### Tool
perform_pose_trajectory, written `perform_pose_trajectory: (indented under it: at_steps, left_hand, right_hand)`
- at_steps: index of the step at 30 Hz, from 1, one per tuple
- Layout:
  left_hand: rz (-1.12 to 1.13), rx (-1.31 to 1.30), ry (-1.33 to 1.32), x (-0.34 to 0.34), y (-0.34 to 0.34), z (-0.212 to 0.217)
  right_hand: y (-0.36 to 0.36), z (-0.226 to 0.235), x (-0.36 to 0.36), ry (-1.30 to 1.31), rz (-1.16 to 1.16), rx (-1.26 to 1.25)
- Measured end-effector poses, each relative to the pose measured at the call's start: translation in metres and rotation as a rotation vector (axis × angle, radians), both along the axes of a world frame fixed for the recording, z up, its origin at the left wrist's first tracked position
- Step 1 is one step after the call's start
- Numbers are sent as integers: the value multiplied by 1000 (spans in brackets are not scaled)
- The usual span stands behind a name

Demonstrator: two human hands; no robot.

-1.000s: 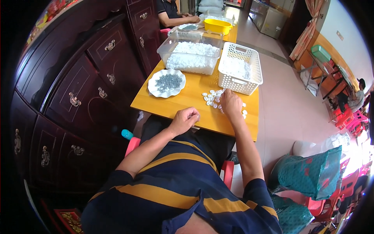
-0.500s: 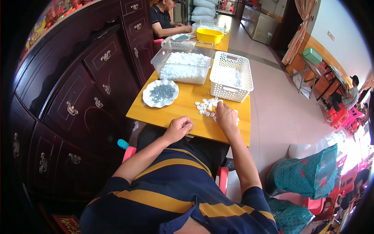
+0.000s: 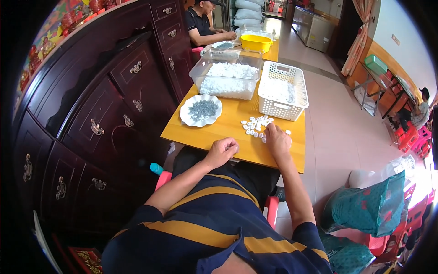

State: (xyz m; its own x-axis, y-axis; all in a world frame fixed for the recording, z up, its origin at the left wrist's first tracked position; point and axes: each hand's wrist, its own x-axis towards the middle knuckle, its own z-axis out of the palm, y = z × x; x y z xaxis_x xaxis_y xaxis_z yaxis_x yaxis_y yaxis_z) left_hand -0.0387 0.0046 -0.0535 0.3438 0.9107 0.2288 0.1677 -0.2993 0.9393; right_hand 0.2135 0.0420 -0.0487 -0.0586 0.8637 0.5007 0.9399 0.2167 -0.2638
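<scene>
The right hand (image 3: pixel 279 140) bends its fingers (image 3: pixel 271 129) together at white pieces (image 3: pixel 253 124) on the desk (image 3: pixel 191 133), the left hand (image 3: pixel 221 152) curls loosely, whether either holds anything I cannot tell, and a teal sack (image 3: pixel 353 205) bears illegible print.

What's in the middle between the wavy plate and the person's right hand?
From the plate to the right hand, the head view shows yellow tabletop, then a scatter of loose white pieces.

The right hand (image 3: pixel 279 140) is at small white pieces (image 3: pixel 253 127); left hand (image 3: pixel 221 151) curls by the table (image 3: pixel 194 133) edge.
</scene>
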Motion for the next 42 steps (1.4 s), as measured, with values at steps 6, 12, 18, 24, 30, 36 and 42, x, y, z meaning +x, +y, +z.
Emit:
perform_pose_trajectory:
  at_steps: [6,12,18,24,30,36,42]
  left_hand:
    - [5,-4,11,0,-2,1]
    - [-4,-5,9,1,-7,11]
    - [-6,-9,-51,2,-11,20]
    - [-8,30,-2,-3,-8,30]
    - [55,93,-57,-6,-4,44]
    - [105,132,17,-11,-2,38]
    - [109,158,85,-17,-4,37]
  right_hand:
    - [-11,11,-13,508,120,97]
    - [-34,5,-44,779,249,-30]
    - [-37,3,-54,1057,418,-309]
    - [-51,15,-58,1222,491,-488]
    - [-60,19,-70,1566,449,-584]
    - [-61,1,-79,1651,410,-592]
    - [-60,-3,-88,1655,392,-738]
